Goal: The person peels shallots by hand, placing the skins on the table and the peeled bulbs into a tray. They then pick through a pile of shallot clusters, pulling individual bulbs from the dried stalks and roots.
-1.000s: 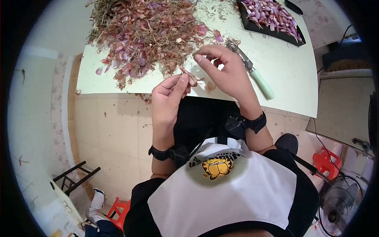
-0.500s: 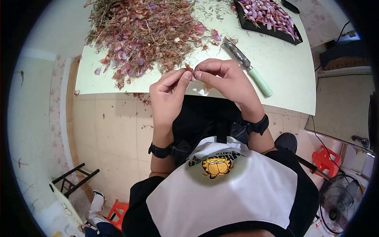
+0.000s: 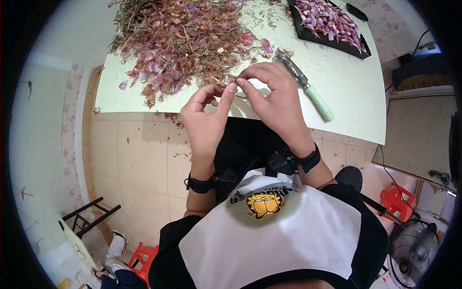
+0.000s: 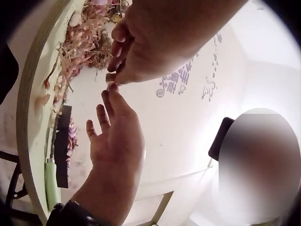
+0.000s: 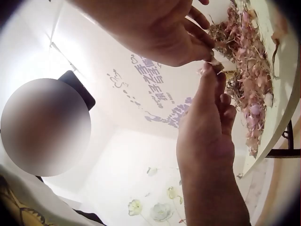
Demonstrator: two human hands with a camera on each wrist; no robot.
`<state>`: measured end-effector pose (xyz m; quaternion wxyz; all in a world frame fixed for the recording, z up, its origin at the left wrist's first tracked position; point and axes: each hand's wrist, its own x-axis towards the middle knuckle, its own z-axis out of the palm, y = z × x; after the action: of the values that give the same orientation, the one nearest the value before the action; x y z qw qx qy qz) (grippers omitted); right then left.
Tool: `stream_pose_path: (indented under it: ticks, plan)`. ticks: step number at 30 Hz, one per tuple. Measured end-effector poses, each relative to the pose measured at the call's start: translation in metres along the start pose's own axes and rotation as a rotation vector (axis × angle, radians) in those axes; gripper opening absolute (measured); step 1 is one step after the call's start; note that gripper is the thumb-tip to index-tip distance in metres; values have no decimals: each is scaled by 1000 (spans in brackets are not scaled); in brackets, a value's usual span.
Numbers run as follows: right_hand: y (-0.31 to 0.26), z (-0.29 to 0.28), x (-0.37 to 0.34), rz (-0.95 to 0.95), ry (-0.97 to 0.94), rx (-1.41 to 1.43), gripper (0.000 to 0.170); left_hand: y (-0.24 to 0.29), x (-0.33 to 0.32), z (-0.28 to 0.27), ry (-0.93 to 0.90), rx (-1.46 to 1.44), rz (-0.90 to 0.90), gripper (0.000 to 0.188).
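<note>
From the head view, both hands meet above the near part of the white table [image 3: 356, 101], a small shallot [image 3: 231, 76] at their fingertips. The left hand [image 3: 207, 113] pinches it between thumb and forefinger; the right hand [image 3: 276, 91] pinches it from the other side. Fingers cover most of it, so how much skin it carries is hard to tell. It is probably very light, with papery skin that tears easily over firm, slightly slippery flesh; a gentle hold near the ends should suit it. The heap of skins and roots [image 3: 178, 43] lies just beyond the fingers. The knife [image 3: 306, 85] lies beside the right hand, across a straight reach to the black tray [image 3: 332, 45] of peeled shallots [image 3: 332, 21].

In the left wrist view, the right hand's other fingers stand apart from the pinch.

In the right wrist view, the left hand's spare fingers curl loosely; purple lettering [image 5: 153, 77] shows behind.
</note>
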<state>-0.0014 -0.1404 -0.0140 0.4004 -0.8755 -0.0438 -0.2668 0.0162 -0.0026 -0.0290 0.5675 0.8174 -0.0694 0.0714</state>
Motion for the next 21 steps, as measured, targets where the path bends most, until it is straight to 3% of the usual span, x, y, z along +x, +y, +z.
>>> stream_pose_path:
  ticks: [2,5,10,15,21]
  plan:
    - [-1,-2,0,41,-52,100,12,0,2,1,-74,-507,-135,17]
    - [-3,-2,1,41,-37,80,12,-4,6,3,-128,-738,-200,20]
    - [4,-1,2,20,69,47,13,-11,4,1,-171,-698,-184,21]
    - [8,-3,11,33,17,83,15,-14,8,0,-112,-615,-213,23]
    - [6,-1,14,72,-8,239,15,-9,11,15,-176,-664,-71,18]
